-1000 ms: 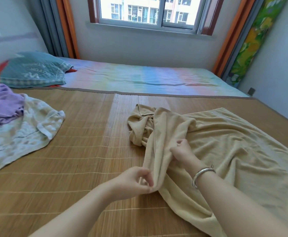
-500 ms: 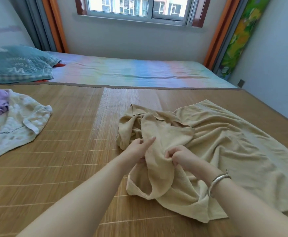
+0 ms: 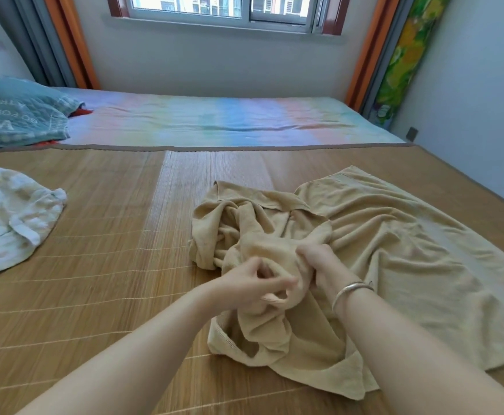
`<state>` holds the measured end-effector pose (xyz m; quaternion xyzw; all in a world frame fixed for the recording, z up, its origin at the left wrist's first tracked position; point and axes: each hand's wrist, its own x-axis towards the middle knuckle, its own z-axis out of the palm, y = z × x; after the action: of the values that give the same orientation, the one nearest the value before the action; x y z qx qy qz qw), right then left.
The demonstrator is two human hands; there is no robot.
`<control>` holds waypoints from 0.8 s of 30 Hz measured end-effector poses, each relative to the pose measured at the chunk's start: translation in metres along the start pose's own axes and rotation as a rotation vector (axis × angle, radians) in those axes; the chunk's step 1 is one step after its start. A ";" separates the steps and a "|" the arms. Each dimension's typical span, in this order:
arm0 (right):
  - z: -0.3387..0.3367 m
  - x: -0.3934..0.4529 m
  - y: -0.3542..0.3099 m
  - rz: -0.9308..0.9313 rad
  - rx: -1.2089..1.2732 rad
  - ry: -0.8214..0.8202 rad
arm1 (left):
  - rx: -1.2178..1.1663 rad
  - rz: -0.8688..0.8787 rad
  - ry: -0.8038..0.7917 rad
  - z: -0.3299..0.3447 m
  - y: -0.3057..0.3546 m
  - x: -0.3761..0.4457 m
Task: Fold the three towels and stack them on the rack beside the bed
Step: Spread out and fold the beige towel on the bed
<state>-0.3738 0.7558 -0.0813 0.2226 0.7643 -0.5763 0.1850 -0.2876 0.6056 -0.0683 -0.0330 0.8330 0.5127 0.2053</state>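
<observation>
Bed: a woven bamboo mat (image 3: 101, 265) covers the near part; a pastel striped sheet (image 3: 215, 121) runs along the far edge under the window.
Beige towel (image 3: 394, 265): rumpled, bunched at the mat's middle, spreading flat toward the right edge.
White towel (image 3: 11, 217): crumpled at the left edge, well apart, with open mat between.
Left hand (image 3: 253, 283): fingers curled, pinching the bunched beige cloth.
Right hand (image 3: 319, 262): gripping the same bunch, just beside the left.

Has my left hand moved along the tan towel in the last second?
Yes. The left hand has closed in on the right hand, both gripping the tan towel.
</observation>
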 end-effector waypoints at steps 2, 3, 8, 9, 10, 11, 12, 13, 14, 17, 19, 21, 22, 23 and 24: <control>0.012 -0.013 -0.017 0.001 0.052 -0.096 | -0.268 -0.015 0.114 -0.004 0.001 0.011; 0.021 -0.020 -0.028 -0.032 0.084 -0.151 | -0.387 -0.010 0.186 -0.008 0.001 0.015; 0.099 -0.058 -0.095 -0.219 0.256 -0.435 | -0.591 0.208 0.636 -0.081 -0.006 -0.011; 0.120 -0.068 -0.106 -0.244 0.231 -0.477 | -0.566 0.268 0.728 -0.103 -0.013 -0.022; 0.144 -0.077 -0.114 -0.284 0.191 -0.514 | -0.527 0.320 0.820 -0.127 -0.024 -0.036; 0.167 -0.086 -0.120 -0.323 0.146 -0.556 | -0.467 0.338 0.926 -0.149 -0.035 -0.050; 0.193 -0.092 -0.121 -0.348 0.091 -0.609 | -0.402 0.319 1.046 -0.171 -0.052 -0.065; 0.213 -0.099 -0.119 -0.355 0.002 -0.646 | -0.350 0.288 1.158 -0.190 -0.070 -0.080; 0.233 -0.103 -0.114 -0.365 -0.100 -0.696 | -0.319 0.243 1.253 -0.206 -0.091 -0.095; 0.272 -0.132 -0.080 -0.470 -0.367 -0.771 | -0.211 0.009 1.422 -0.242 -0.166 -0.146; 0.281 -0.137 -0.052 -0.529 -0.480 -0.760 | -0.159 -0.145 1.444 -0.249 -0.208 -0.175; 0.281 -0.140 -0.026 -0.610 -0.691 -0.710 | -0.161 -0.278 1.429 -0.249 -0.239 -0.193; 0.280 -0.139 -0.014 -0.678 -0.800 -0.648 | -0.177 -0.335 1.400 -0.246 -0.251 -0.199; 0.279 -0.136 -0.004 -0.753 -0.888 -0.567 | -0.196 -0.385 1.363 -0.243 -0.260 -0.204; 0.279 -0.135 0.004 -0.843 -0.952 -0.483 | -0.217 -0.420 1.338 -0.240 -0.268 -0.208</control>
<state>-0.2518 0.4712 -0.0862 -0.3350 0.8932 -0.2336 0.1880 -0.1006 0.2388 -0.1218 -0.5209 0.7008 0.4120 -0.2603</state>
